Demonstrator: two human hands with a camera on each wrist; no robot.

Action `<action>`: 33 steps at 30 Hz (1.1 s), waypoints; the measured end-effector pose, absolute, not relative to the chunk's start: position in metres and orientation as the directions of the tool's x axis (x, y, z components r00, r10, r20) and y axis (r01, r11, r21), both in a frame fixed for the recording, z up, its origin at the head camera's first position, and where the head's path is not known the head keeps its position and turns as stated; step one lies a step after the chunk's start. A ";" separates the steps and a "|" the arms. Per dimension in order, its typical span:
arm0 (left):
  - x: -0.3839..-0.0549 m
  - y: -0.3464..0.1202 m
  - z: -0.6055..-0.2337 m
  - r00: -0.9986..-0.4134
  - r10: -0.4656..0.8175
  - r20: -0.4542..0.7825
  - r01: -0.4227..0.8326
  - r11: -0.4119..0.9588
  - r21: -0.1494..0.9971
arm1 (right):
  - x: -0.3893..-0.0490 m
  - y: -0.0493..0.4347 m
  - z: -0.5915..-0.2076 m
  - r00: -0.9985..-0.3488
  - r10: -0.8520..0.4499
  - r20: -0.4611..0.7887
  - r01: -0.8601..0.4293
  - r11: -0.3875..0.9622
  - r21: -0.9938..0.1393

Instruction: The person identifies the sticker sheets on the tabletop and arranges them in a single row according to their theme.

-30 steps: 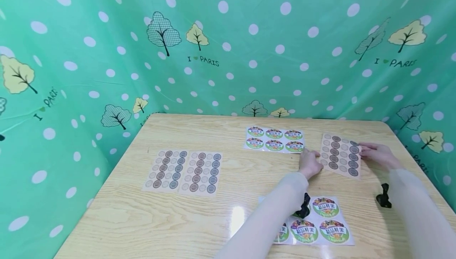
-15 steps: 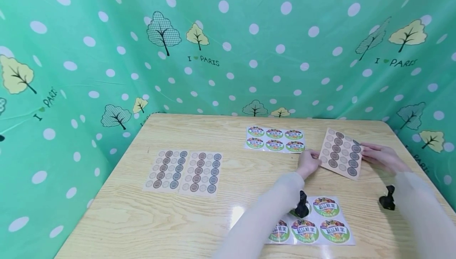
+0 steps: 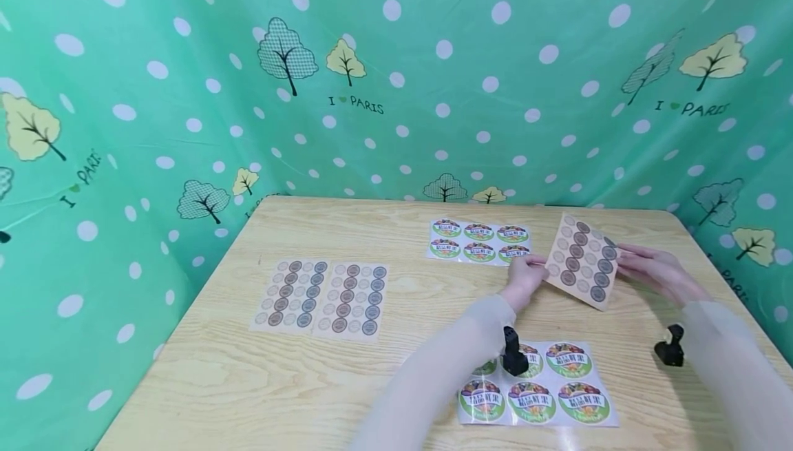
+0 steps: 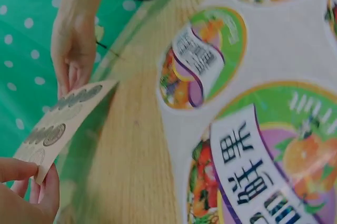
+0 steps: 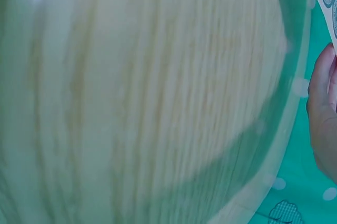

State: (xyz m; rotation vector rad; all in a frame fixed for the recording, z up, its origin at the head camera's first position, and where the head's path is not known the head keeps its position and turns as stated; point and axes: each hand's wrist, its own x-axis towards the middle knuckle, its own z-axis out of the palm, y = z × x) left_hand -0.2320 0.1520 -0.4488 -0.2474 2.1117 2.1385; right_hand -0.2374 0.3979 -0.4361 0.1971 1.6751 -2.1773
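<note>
A tan sticker sheet [image 3: 573,273] with rows of round grey and brown labels hangs tilted above the table's right side. Its lower left corner is pinched by my left hand [image 3: 524,279]; in the left wrist view, thumb and fingers of that hand [image 4: 37,190] close on the sheet [image 4: 55,129]. At the sheet's right edge is my right hand [image 3: 659,273], holding it between thumb and fingers. The right wrist view catches just part of this hand [image 5: 321,124] at its edge.
Two more tan sticker sheets [image 3: 317,299] lie side by side on the left of the wooden table [image 3: 248,389]. Fruit-label sheets lie at the back [image 3: 464,251] and at the front right [image 3: 557,416]. A green dotted curtain [image 3: 396,148] surrounds the table.
The tan sheet has risen from the table and tilted, its near edge lifted, and both hands have shifted slightly left with it. The other sheets stay where they were.
</note>
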 end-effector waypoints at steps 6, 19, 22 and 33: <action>-0.227 0.147 -0.442 -0.971 -0.013 -0.239 -0.234 -0.160 0.959 | -0.238 0.392 -0.434 -0.913 -0.256 -0.317 0.391 -0.327 -0.861; -0.214 0.129 -0.434 -0.959 0.007 -0.282 -0.275 -0.245 0.930 | -0.234 0.366 -0.423 -0.921 -0.209 -0.328 0.380 -0.307 -0.873; -0.212 0.123 -0.432 -0.960 0.009 -0.281 -0.274 -0.258 0.926 | -0.233 0.359 -0.422 -0.925 -0.212 -0.315 0.368 -0.303 -0.879; -0.207 0.095 -0.428 -0.960 0.015 -0.278 -0.273 -0.243 0.931 | -0.231 0.332 -0.416 -0.943 -0.213 -0.257 0.312 -0.293 -0.904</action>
